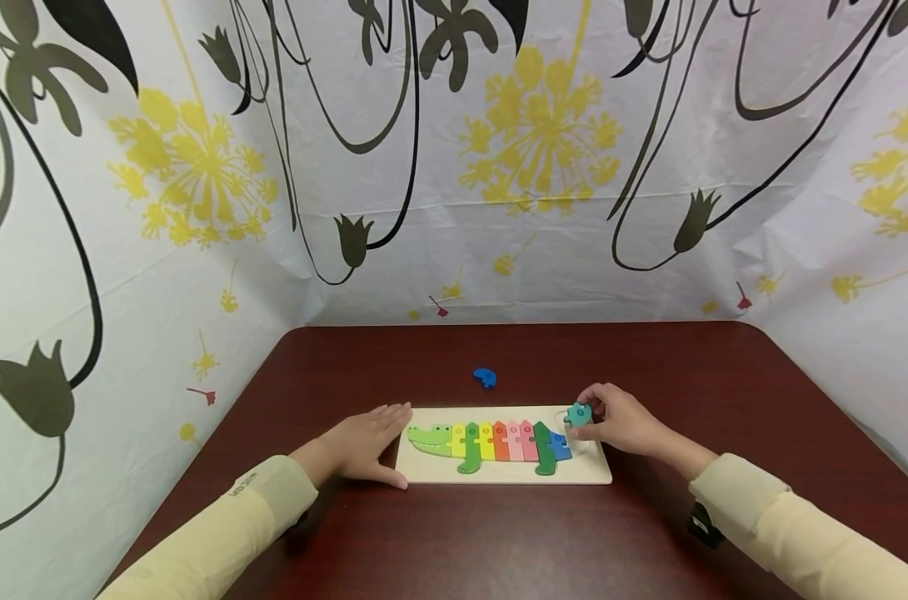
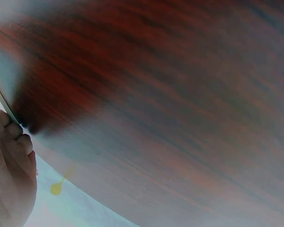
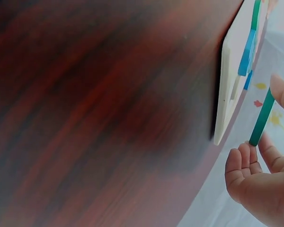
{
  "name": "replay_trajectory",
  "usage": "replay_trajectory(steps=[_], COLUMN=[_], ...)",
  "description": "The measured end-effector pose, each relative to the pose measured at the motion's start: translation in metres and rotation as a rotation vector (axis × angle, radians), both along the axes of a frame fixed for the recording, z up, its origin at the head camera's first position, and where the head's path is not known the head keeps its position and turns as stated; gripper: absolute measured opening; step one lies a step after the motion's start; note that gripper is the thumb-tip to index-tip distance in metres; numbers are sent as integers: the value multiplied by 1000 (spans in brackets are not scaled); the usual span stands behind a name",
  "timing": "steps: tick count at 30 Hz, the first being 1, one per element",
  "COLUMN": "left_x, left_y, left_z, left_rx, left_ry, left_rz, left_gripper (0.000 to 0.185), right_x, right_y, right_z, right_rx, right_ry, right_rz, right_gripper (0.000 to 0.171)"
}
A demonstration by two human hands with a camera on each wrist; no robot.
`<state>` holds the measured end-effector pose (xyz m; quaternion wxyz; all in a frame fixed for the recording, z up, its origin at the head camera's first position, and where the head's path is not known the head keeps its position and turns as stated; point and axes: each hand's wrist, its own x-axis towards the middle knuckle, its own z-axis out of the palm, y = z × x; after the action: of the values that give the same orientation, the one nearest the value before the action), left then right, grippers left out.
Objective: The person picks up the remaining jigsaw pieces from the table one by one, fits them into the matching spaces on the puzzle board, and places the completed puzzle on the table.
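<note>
A pale wooden puzzle board (image 1: 431,475) lies on the table, with a crocodile (image 1: 429,438) made of coloured pieces set in it, from a light green head to a blue piece (image 1: 560,447) near the tail. Between thumb and fingers my right hand (image 1: 625,421) pinches a teal puzzle piece (image 1: 577,414) over the board's right end; the right wrist view shows this piece (image 3: 263,118) edge-on, raised off the board. My left hand (image 1: 367,442) rests at the board's left edge, fingers straight and thumb spread, holding nothing.
Behind the board a loose blue puzzle piece (image 1: 485,377) lies on the dark red-brown table (image 1: 454,542). White cloth (image 1: 454,183) with printed flowers hangs behind the table and along its sides. A dark band (image 1: 703,525) shows below the right sleeve.
</note>
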<state>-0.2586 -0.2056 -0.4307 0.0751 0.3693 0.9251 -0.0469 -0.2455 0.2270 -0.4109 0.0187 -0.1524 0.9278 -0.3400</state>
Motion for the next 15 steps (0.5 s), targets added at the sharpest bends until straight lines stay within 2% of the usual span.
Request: replay_trajectory(steps=[15], left_x=[-1], left_y=[-1], left_z=[-3], left_rx=[-8], left_ry=[17], left_rz=[-3], left_gripper=[116], right_x=[6], right_y=[3], right_z=[-7], right_rx=[8], right_ry=[-47], right_rz=[35], right_gripper=[52])
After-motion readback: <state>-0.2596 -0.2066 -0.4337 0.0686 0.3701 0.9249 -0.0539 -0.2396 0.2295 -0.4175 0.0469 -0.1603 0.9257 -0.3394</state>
